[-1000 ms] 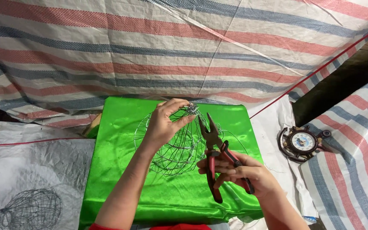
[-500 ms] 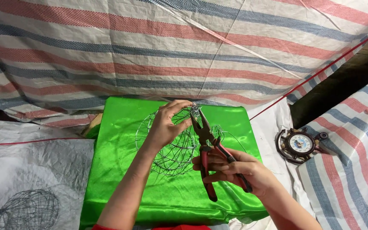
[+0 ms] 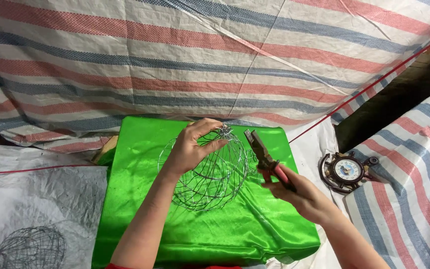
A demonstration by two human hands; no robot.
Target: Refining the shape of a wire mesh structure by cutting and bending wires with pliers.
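A round cage of thin silver wire (image 3: 210, 172) rests on a table draped in shiny green cloth (image 3: 135, 199). My left hand (image 3: 192, 147) grips the cage near its top, fingers pinching close to the twisted knot of wires (image 3: 223, 131). My right hand (image 3: 299, 194) holds pliers with red handles (image 3: 267, 162); their dark jaws point up and left, just right of the knot and apart from it.
A striped red, blue and white tarp (image 3: 215, 60) hangs behind and covers the right side. A wheel-shaped dark clock (image 3: 347, 172) lies at the right. Another wire cage (image 3: 28, 249) sits on the grey sheet at lower left. A red string (image 3: 36, 168) runs across the left.
The pliers have swung away from the wire knot to the right and now lie more tilted. My right hand shifted right. My left hand keeps its grip on the cage.
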